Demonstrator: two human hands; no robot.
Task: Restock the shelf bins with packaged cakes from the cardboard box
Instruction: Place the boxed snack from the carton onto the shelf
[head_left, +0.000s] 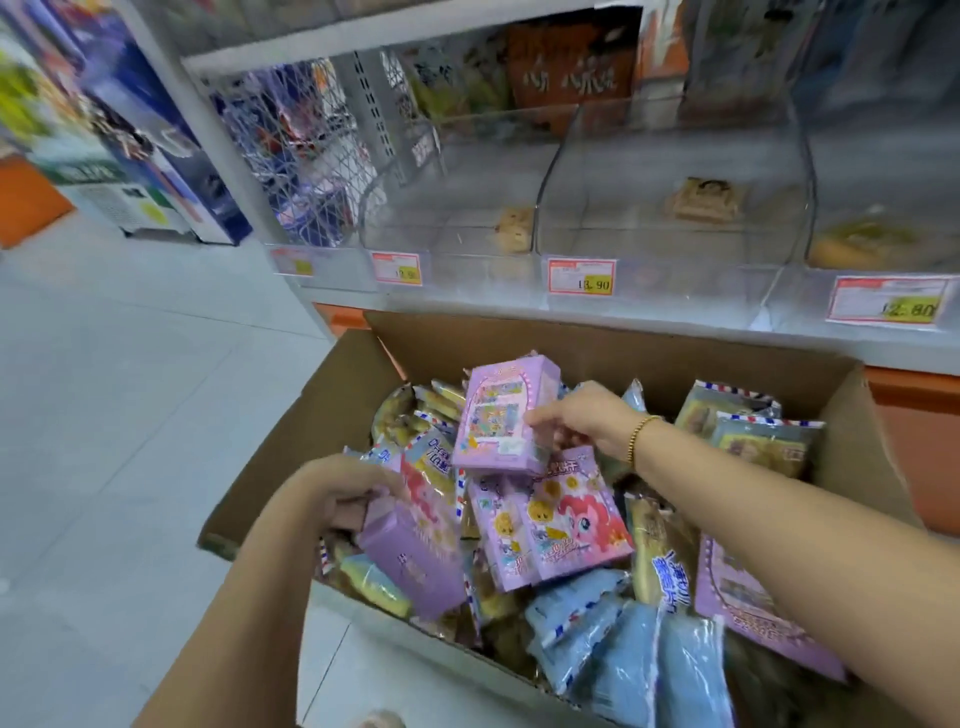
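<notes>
Spanning the upper right of the frame, the clear plastic shelf bins (675, 291), curved-walled and glossy, each hold only a stray cake or so. Restocking looks barely begun. Below them, filling the lower centre, the brown cardboard box (623, 353) is heaped to its rim with packaged cakes (623, 639): crinkly blue and yellow film pillows and shiny pink pouches. At mid-frame the right hand (582, 421) pinches a stiff, rectangular lilac carton (506, 415), held upright above the heap. At lower left the left hand (337, 499) grips a second lilac carton (410, 561) lying among the packets.
</notes>
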